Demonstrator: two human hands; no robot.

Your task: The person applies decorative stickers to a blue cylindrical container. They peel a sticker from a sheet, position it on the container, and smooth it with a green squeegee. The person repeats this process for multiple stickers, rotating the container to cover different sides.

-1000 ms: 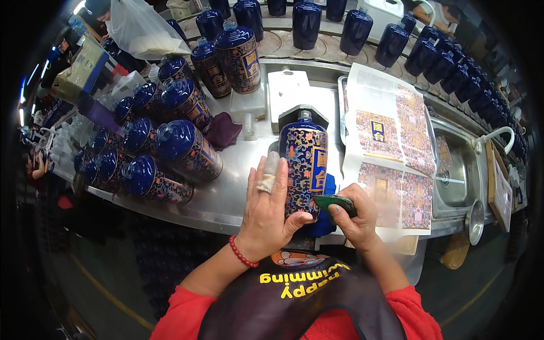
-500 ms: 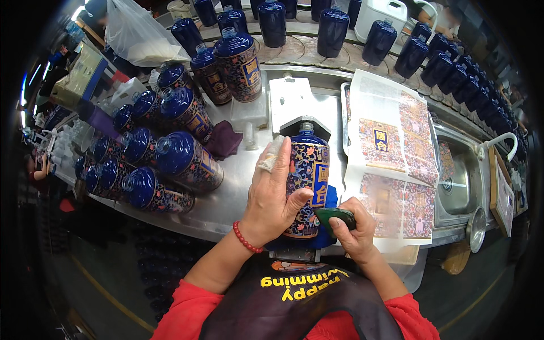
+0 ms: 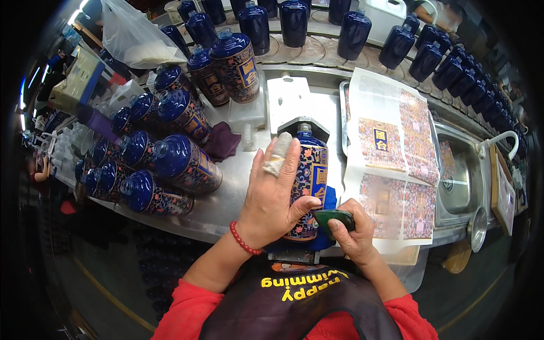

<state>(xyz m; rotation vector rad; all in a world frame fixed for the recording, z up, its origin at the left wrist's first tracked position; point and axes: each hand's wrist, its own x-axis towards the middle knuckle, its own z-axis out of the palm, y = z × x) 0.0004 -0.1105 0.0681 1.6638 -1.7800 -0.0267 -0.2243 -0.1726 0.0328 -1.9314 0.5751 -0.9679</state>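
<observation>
- Moved since prev. frame: L grip (image 3: 267, 195) has slid a bit to the R over the bottle (image 3: 309, 165), so its fingers hide more of the bottle's pattern; plain bottles (image 3: 355, 35) now at diff. spots along the conveyor (image 3: 323, 54).
- Bottle: mid worktop (image 3: 229, 195), right in front of person, lying back w/ neck pointing away, gold-framed label (image 3: 319, 177) facing up. Blue w/ multicol. floral pattern.
- L grip: spread, not clasping; fingers laid flat along bottle's L side, thumb stretched out across its lower part. Pale wrap (image 3: 277, 158) on one finger; red bracelet (image 3: 245, 240) at wrist.
- R grip (image 3: 355, 233): pinching dk green scraper (image 3: 333, 221) betw. thumb & fingers; scraper tip at bottle's lower R edge, can't tell if actually touching.
- Blue cloth (image 3: 330, 199) under/beside bottle, R side.
- Dk bracket (image 3: 292, 124) around bottle's neck end; white plate (image 3: 288, 90) behind it.
- R of bottle: printed sheets (image 3: 382, 170) w/ matching floral pattern, then sink (image 3: 466, 190) w/ white tap (image 3: 511, 139); strainer (image 3: 479, 228) at sink's near edge.
- L of bottle: group of patterned bottles (image 3: 184, 161), purple cloth (image 3: 225, 141) & small clear cup (image 3: 248, 137) just beside them.
- Far L, behind group: clear plastic bag (image 3: 133, 31).
- Person wears dk apron (image 3: 255, 300), red sleeves (image 3: 187, 309).
</observation>
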